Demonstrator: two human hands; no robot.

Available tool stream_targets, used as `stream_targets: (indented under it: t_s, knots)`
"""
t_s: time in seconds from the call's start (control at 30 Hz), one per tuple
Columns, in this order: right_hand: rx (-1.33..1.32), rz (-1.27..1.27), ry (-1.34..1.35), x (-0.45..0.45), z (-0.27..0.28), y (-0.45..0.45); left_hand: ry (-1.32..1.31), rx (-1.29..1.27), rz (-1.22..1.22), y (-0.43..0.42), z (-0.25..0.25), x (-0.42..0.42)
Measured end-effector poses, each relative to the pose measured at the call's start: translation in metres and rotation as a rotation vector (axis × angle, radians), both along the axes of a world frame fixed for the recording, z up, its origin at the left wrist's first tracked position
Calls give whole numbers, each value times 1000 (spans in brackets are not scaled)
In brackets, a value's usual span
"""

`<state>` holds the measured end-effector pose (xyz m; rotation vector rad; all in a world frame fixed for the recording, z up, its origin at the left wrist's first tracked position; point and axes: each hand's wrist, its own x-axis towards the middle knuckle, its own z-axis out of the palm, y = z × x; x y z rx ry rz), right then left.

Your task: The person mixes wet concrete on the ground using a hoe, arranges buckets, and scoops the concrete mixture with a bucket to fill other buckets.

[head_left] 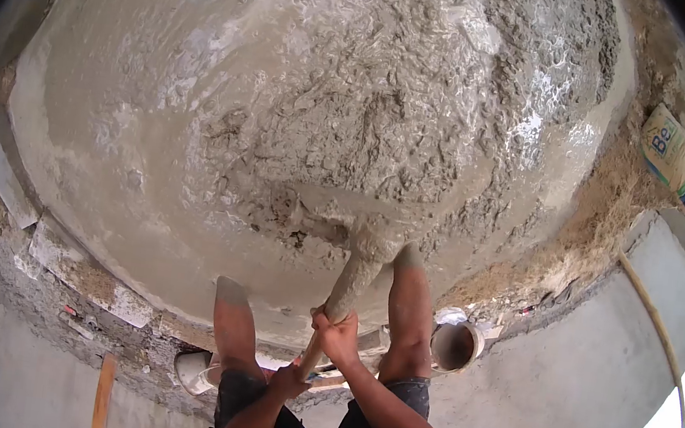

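Observation:
Both of my hands grip the long wooden handle [350,288] of a tool whose head is coated in wet grey mortar. Higher on the handle is my right hand [336,337], its fingers wrapped round the wood. Lower down, closer to my body, my left hand [289,380] is closed on the same handle. The tool's head [368,213] lies in a wide pool of wet mortar [310,133], which looks lumpy in the middle and smoother at the left. My bare legs stand in the mortar's near edge, one on each side of the handle.
A bucket [456,346] stands right of my legs and another container [193,371] left of them. A printed bag [674,161] lies at the right beyond sandy ground. A pole [656,317] leans on the right wall; a wooden board [103,399] is at lower left.

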<state>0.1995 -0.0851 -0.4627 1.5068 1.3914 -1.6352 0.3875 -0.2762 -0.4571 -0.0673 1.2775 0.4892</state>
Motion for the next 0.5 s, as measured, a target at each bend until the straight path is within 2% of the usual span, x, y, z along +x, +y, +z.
stream_targets:
  t_s: [0.07,0.13,0.2,0.23,0.27,0.3,0.37,0.43,0.5]
  knots:
    - [13,14,-7,11,33,5,80,-38,57,13,10,21]
    - [62,-13,122,11,48,31,206,-101,136,38,12,32]
    - [130,-39,194,-33,47,79,362,-56,305,94,-13,-40]
    - [153,-62,219,-62,42,106,281,60,240,121,-34,-77]
    - [265,51,175,-102,36,135,200,98,360,150,-51,-112]
    - [327,76,301,-141,18,167,296,242,411,179,-69,-148]
    - [409,27,397,-222,-20,227,308,387,479,232,-85,-219]
    - [425,54,391,-305,-50,281,-210,450,818,278,-84,-286]
    - [397,227,275,-358,-106,344,-455,503,1124,318,-76,-321]
